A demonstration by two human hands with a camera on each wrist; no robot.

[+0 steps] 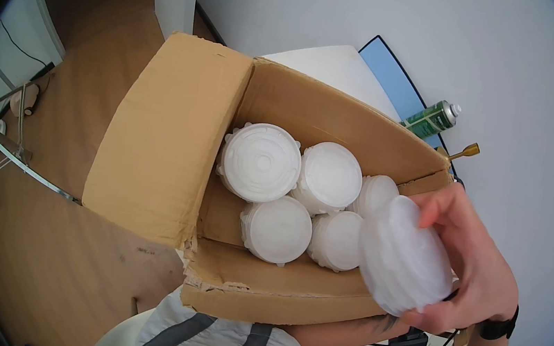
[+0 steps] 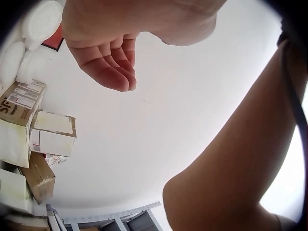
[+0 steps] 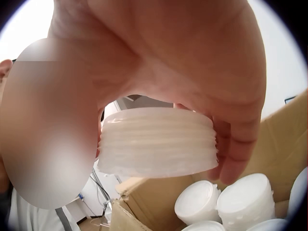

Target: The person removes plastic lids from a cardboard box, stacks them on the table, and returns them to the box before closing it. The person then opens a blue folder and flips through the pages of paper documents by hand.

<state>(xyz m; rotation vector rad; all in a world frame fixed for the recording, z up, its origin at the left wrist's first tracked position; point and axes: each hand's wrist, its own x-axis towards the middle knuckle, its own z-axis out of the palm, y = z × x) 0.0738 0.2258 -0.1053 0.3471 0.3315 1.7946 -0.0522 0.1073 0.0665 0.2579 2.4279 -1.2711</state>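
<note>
Room: a pale wall (image 1: 532, 94) on one side, a brown wood-look floor (image 1: 64, 138) on the other.
Right hand (image 1: 481, 270): thumb and fingers curled around a stack of lids (image 1: 405, 263), gripping its edge; a black band (image 1: 498, 330) circles the wrist.
Lids: white, cloudy, round, nested together, held tilted above one end of the carton (image 1: 156, 136).
Left hand (image 2: 108, 50): fingers loosely bent, nothing in them that I can see.
Carton: brown cardboard, open on top, one broad flap folded outward, a lower edge ragged.
Inside: five round white stacks (image 1: 261, 164) grouped close together.
Beyond the carton: a white tabletop (image 1: 333, 61), a blue panel (image 1: 391, 76), a green can (image 1: 429, 121) and a brass-coloured piece (image 1: 465, 151).
Off by the wall: brown and white parcels (image 2: 53, 142), piled up.
</note>
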